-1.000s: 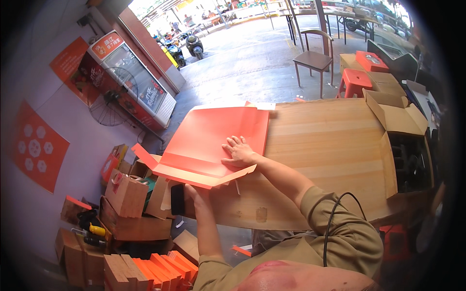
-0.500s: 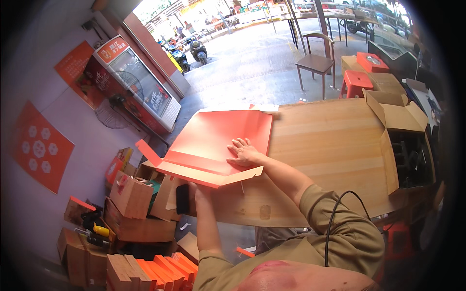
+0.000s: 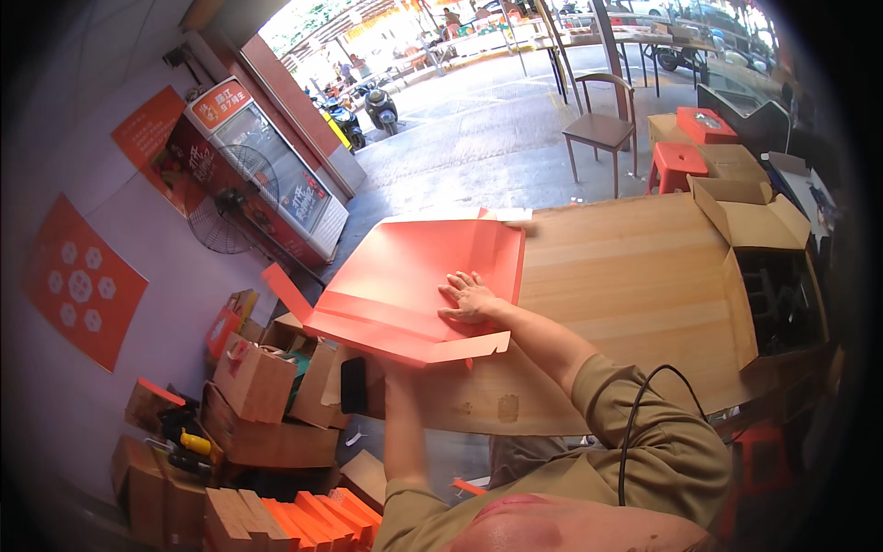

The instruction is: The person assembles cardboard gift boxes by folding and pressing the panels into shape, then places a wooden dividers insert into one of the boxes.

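Observation:
A red-orange cardboard box blank (image 3: pixel 395 267), partly folded with creased edges and cut flaps, lies at the left end of the wooden table. My right hand (image 3: pixel 467 298) presses flat on its inner face near the right crease, fingers spread, holding nothing. Beneath the blank's near flap goes my left hand (image 3: pixel 395 375); its fingers are hidden there, so their grip does not show. Just left of that wrist, at the table's edge, is a black phone-like object (image 3: pixel 353 385).
The wooden table (image 3: pixel 625 294) stretches right to an open brown carton (image 3: pixel 777 304) with dark contents. Cardboard boxes (image 3: pixel 256 377) and orange folded pieces (image 3: pixel 322 520) are stacked at left. A fan (image 3: pixel 230 198) and a glass-door fridge (image 3: pixel 267 166) stand beyond; a chair (image 3: pixel 602 129) stands farther back.
The whole view has shifted slightly. The blank's near flap and corner have changed angle a little. My right hand stays flat on the blank, and my left hand remains under the near edge.

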Action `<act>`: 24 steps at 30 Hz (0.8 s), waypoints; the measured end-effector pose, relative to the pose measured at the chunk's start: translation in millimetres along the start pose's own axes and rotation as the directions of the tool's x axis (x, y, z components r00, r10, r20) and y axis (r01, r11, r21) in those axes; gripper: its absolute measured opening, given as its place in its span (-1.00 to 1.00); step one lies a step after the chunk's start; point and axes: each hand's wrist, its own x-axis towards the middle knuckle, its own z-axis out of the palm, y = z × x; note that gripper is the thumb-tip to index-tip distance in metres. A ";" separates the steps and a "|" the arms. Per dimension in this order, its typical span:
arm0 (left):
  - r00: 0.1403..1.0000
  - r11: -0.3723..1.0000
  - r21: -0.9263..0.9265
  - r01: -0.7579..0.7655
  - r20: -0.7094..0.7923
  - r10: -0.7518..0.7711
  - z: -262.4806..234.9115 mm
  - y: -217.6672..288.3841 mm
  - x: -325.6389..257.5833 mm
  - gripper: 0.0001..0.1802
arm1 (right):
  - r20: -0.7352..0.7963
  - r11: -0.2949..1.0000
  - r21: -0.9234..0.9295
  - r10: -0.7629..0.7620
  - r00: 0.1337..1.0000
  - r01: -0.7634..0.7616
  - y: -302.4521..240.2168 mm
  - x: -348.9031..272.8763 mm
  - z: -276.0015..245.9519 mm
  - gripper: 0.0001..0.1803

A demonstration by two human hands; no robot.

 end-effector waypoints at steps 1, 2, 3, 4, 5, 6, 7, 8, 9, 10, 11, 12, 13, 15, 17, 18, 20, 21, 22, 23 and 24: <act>1.000 1.000 0.004 0.001 0.004 -0.001 0.7 -0.9 -0.2 -0.45 | -0.001 1.000 -0.008 0.002 1.000 -0.002 0.3 0.8 0.9 0.00; 1.000 1.000 0.003 0.002 0.007 -0.002 2.1 -2.4 0.2 -0.45 | -0.002 1.000 -0.016 0.005 1.000 -0.005 0.7 1.1 1.9 0.00; 1.000 1.000 0.001 0.005 0.009 -0.005 2.9 -3.5 0.1 -0.45 | 0.000 1.000 -0.019 0.005 1.000 -0.005 2.0 0.8 2.8 0.00; 1.000 1.000 0.003 0.008 0.009 -0.008 2.0 -3.4 -0.6 -0.45 | 0.002 1.000 -0.020 0.004 1.000 -0.004 1.6 0.4 3.1 0.00; 1.000 1.000 0.002 0.009 0.010 -0.009 1.5 -3.6 -1.0 -0.45 | 0.004 1.000 -0.021 0.003 1.000 -0.003 1.5 0.1 3.0 0.00; 1.000 1.000 0.004 0.009 0.012 -0.009 1.7 -3.4 0.0 -0.45 | 0.001 1.000 -0.022 0.002 1.000 -0.002 2.1 0.0 2.3 0.00; 1.000 1.000 0.005 0.006 0.014 -0.006 1.1 -2.0 -0.3 -0.45 | 0.000 1.000 -0.019 -0.001 1.000 0.001 1.9 -0.7 2.1 0.00; 1.000 1.000 0.006 0.005 0.012 -0.005 0.5 -1.4 -0.9 -0.45 | -0.001 1.000 -0.017 -0.004 1.000 0.004 1.6 -0.8 1.6 0.00; 1.000 1.000 0.009 0.003 0.013 -0.003 -0.1 0.0 -1.3 -0.45 | -0.003 1.000 -0.016 -0.003 1.000 0.003 1.0 -0.4 1.0 0.00; 1.000 1.000 0.010 0.004 0.012 -0.004 -0.6 -0.2 -1.4 -0.44 | -0.002 1.000 -0.014 -0.002 1.000 0.002 0.4 -1.0 1.1 0.00; 1.000 1.000 0.011 0.005 0.012 -0.005 -0.9 0.1 -1.0 -0.44 | -0.001 1.000 -0.013 0.000 1.000 0.000 -0.1 -1.4 1.1 0.00; 1.000 1.000 0.012 0.007 0.010 -0.007 -0.9 0.1 -0.5 -0.44 | -0.005 1.000 -0.008 0.000 1.000 0.000 -0.6 -1.5 0.8 0.01; 1.000 1.000 0.012 0.007 0.009 -0.007 -0.8 -0.9 -0.1 -0.44 | -0.008 1.000 -0.004 0.001 1.000 -0.001 0.0 -2.0 0.8 0.01; 1.000 1.000 0.010 0.014 0.006 -0.014 -1.3 -2.8 -0.2 -0.44 | -0.012 1.000 0.012 0.000 1.000 0.000 1.1 -3.1 0.8 0.01; 1.000 1.000 0.001 0.018 0.001 -0.018 -0.3 -5.4 0.0 -0.44 | -0.017 0.999 0.035 -0.003 1.000 0.004 3.4 -3.7 -0.5 0.01; 1.000 1.000 0.001 0.018 0.002 -0.018 0.7 -6.9 0.8 -0.44 | -0.022 0.999 0.048 -0.010 1.000 0.011 4.2 -3.8 -1.0 0.00; 1.000 1.000 -0.001 0.020 -0.005 -0.020 -1.2 -7.8 0.9 -0.43 | -0.024 0.997 0.069 -0.027 0.999 0.029 5.1 -4.2 -0.6 -0.01; 1.000 1.000 -0.004 0.016 -0.004 -0.016 -1.7 -9.0 0.8 -0.43 | -0.021 0.997 0.066 -0.027 0.999 0.028 5.9 -4.0 -0.8 -0.01; 1.000 1.000 -0.004 0.020 -0.005 -0.020 -0.9 -9.3 0.9 -0.43 | -0.018 0.997 0.066 -0.025 1.000 0.026 5.4 -4.3 -1.8 0.00; 1.000 1.000 -0.007 0.020 -0.006 -0.020 0.3 -9.1 1.8 -0.43 | -0.016 0.997 0.067 -0.024 1.000 0.025 4.9 -5.0 -2.6 0.00; 1.000 1.000 -0.006 0.029 -0.003 -0.029 1.7 -9.4 2.8 -0.43 | -0.016 0.998 0.052 -0.027 1.000 0.028 5.1 -6.9 -3.0 0.00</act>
